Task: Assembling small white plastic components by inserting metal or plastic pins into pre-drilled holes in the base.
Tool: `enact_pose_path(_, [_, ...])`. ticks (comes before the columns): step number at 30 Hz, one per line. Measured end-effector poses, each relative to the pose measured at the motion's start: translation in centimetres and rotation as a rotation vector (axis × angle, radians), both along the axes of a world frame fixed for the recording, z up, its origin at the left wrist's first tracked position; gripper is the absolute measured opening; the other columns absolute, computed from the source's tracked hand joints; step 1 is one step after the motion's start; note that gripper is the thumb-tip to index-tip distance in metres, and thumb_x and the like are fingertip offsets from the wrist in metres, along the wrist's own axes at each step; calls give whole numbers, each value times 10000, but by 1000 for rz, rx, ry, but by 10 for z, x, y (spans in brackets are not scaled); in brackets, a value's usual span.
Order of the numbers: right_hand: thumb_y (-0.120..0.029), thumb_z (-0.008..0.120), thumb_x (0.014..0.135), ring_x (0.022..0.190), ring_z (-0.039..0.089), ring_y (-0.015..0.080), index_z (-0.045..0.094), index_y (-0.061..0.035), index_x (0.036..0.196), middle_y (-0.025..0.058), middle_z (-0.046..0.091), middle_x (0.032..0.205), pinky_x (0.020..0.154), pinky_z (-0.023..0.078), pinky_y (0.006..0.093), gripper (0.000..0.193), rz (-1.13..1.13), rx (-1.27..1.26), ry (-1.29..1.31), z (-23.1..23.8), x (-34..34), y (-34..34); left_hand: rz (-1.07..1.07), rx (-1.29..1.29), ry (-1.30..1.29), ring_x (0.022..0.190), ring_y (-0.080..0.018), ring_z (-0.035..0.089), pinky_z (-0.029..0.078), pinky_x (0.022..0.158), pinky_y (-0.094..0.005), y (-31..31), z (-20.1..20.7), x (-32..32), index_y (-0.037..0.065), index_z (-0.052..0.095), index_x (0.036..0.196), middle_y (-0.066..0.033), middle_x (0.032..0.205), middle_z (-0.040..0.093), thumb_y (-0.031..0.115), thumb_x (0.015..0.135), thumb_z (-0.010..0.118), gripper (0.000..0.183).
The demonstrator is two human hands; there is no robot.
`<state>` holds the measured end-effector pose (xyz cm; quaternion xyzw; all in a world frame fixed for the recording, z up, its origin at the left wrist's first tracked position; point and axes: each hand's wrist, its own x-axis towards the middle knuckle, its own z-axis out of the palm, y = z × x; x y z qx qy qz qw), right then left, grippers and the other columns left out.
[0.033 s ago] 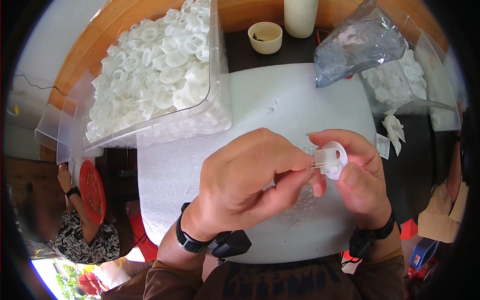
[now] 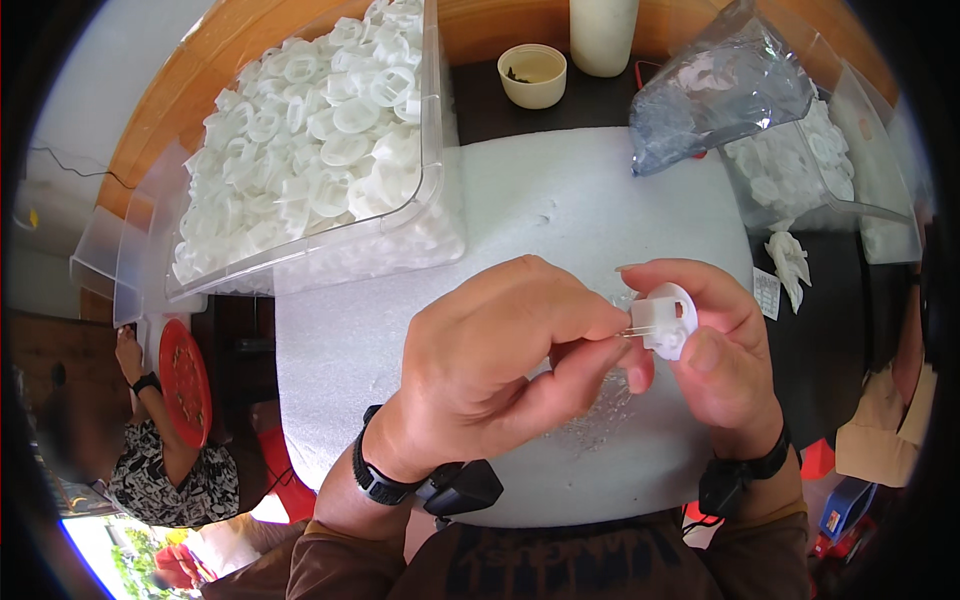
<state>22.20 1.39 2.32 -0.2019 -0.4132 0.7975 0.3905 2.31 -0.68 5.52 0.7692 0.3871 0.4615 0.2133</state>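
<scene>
In front of me my right hand (image 2: 722, 345) grips a small white plastic part (image 2: 664, 322), a round disc with a boxy block on it, between thumb and fingers. My left hand (image 2: 520, 350) is closed in a pinch on several thin metal pins (image 2: 638, 331). The pins' far ends lie against the part's block; whether they sit inside it I cannot tell. Both hands are above a pale foam sheet (image 2: 340, 400). Under them, a scatter of loose pins (image 2: 600, 420) lies on the sheet, partly hidden by my fingers.
At the far left stands a clear bin (image 2: 425, 190) heaped with white plastic parts. Far right are a clear plastic bag (image 2: 715, 95) and another box of white parts (image 2: 780, 165). A cup (image 2: 532, 78) stands at the back. Leftward, a person (image 2: 180, 470) sits by a red basin (image 2: 184, 385).
</scene>
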Motion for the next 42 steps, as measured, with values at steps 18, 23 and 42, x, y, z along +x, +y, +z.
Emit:
enact_pose_path(18, [-301, 693, 810, 827, 590, 124, 505, 43, 1231, 87, 601, 1000, 713, 496, 256, 576, -51, 50, -88, 2, 1, -3, -31, -49, -92, 629, -179, 589, 443, 561, -269, -1, -2, 1, 28, 645, 802, -55, 734, 643, -43, 637, 736, 202])
enact_pose_path(23, [-339, 678, 812, 785, 591, 122, 508, 47, 1227, 71, 604, 931, 687, 496, 249, 591, -72, 46, -88, 2, -3, -3, -33, -90, -113, 612, -170, 580, 435, 541, -257, -1, 0, 1, 33, 650, 813, -53, 727, 638, -48, 641, 727, 205])
enact_pose_path(42, [-139, 726, 775, 838, 550, 117, 486, 76, 1237, 76, 596, 976, 775, 440, 254, 564, -138, 374, -158, -4, 0, -1, -41, -198, -105, 627, -152, 561, 427, 566, -260, 0, -4, -2, 14, 642, 836, -61, 732, 633, -13, 674, 724, 184])
